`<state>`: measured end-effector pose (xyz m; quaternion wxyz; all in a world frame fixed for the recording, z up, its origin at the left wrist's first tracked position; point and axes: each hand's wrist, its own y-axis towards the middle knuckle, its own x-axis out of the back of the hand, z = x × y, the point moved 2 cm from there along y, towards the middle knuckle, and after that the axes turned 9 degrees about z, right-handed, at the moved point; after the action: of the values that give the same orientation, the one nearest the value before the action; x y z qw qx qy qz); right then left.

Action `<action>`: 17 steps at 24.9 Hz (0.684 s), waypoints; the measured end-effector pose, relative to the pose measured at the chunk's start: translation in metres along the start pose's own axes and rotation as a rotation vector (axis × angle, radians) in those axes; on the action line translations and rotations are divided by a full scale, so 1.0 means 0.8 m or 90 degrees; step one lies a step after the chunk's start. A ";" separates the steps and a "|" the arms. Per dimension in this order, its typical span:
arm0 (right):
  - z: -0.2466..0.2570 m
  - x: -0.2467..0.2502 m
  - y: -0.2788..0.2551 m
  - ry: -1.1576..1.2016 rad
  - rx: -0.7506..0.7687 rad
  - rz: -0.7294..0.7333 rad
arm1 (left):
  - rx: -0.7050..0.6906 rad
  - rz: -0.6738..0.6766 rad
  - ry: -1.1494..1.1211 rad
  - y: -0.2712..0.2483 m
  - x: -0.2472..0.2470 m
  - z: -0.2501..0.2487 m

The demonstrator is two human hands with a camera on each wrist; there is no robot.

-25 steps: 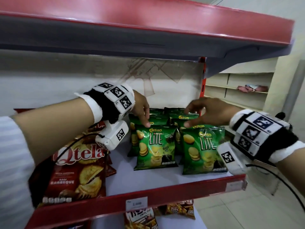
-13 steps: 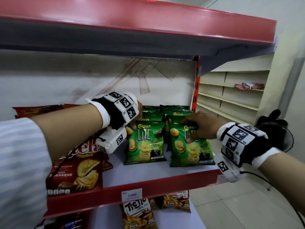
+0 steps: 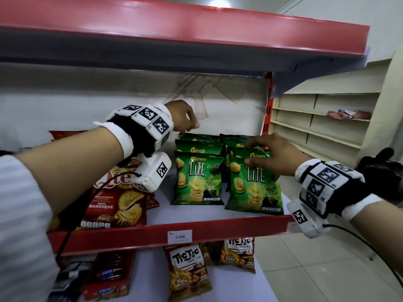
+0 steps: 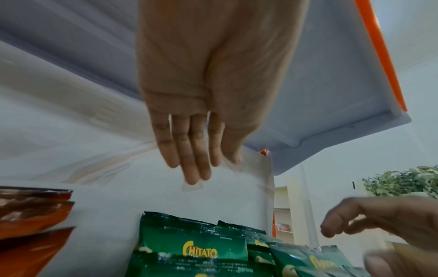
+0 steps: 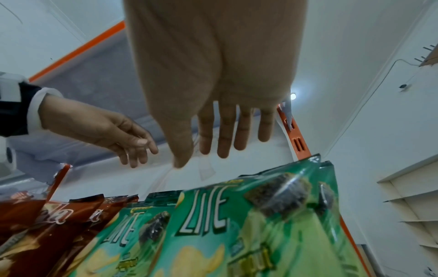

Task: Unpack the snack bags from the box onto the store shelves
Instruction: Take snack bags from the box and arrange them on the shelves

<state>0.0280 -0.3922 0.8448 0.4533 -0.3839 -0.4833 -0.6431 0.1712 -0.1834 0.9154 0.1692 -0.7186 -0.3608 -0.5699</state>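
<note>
White shelf board with a red front lip point(image 3: 218, 231) carries two rows of glossy green foil snack bags point(image 3: 197, 177) at the centre of the head view, leaning one behind another, with red barbecue chip bags point(image 3: 113, 203) at lower left. Your left hand point(image 3: 182, 118) hangs above the left row with relaxed fingers point(image 4: 189, 150) holding nothing. Your right hand point(image 3: 273, 155) hovers over the front bag of the right row point(image 3: 255, 186), its straight fingers point(image 5: 225, 131) gripping nothing; whether they touch the bag top, I cannot tell. No box is in view. To finish this placement well, you would likely nudge the right front bag back and square it with its neighbour, pressing lightly on the top seam so the row does not topple forward.
</note>
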 end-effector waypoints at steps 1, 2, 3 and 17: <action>0.007 0.001 -0.003 0.019 0.017 -0.062 | 0.002 -0.026 -0.069 -0.010 -0.001 0.000; 0.013 0.002 -0.006 0.046 0.032 -0.120 | 0.010 -0.058 -0.113 -0.021 -0.001 0.000; 0.020 0.002 -0.010 0.078 0.042 -0.165 | 0.019 -0.091 -0.126 -0.033 -0.001 0.001; 0.142 -0.109 -0.083 0.278 0.040 -0.309 | 0.048 -0.216 -0.231 -0.237 -0.091 0.121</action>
<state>-0.0029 -0.2552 0.7724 0.3914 -0.0961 -0.4718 -0.7842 0.0972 -0.0147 0.7865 0.0306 -0.7316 -0.5218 -0.4377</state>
